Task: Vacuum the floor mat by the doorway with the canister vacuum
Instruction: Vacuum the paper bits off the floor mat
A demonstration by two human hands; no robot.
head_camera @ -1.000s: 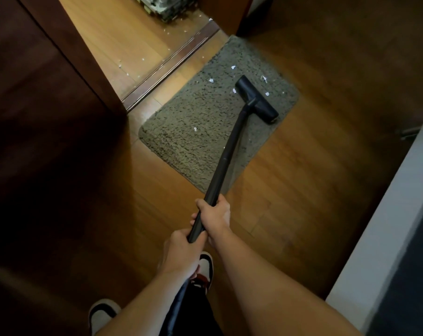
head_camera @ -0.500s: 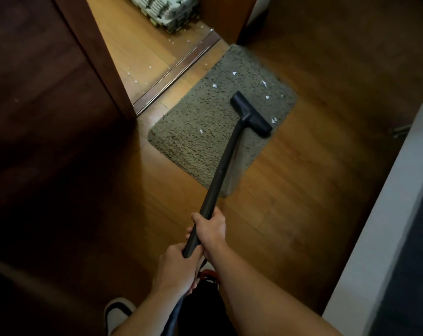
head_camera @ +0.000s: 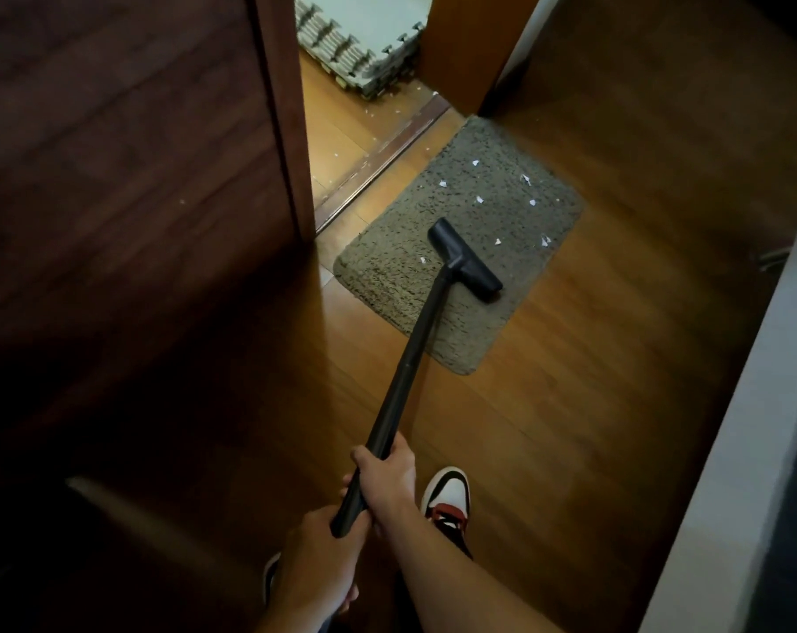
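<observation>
Head: left hand [head_camera: 316, 559], right hand [head_camera: 385, 484] grip slanted wand [head_camera: 415, 358]

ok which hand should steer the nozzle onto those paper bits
Likely the right hand: it grips the wand further forward, nearer the nozzle; the left hand only holds the rear end.

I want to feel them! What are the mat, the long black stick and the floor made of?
Floor mat: looks like shaggy grey-green fabric, going by its nubby tufted pile. Vacuum wand: smooth matte black, plastic or painted metal; I cannot tell which. Floor: glossy brown planks with grain lines, wood or wood-look laminate.
</observation>
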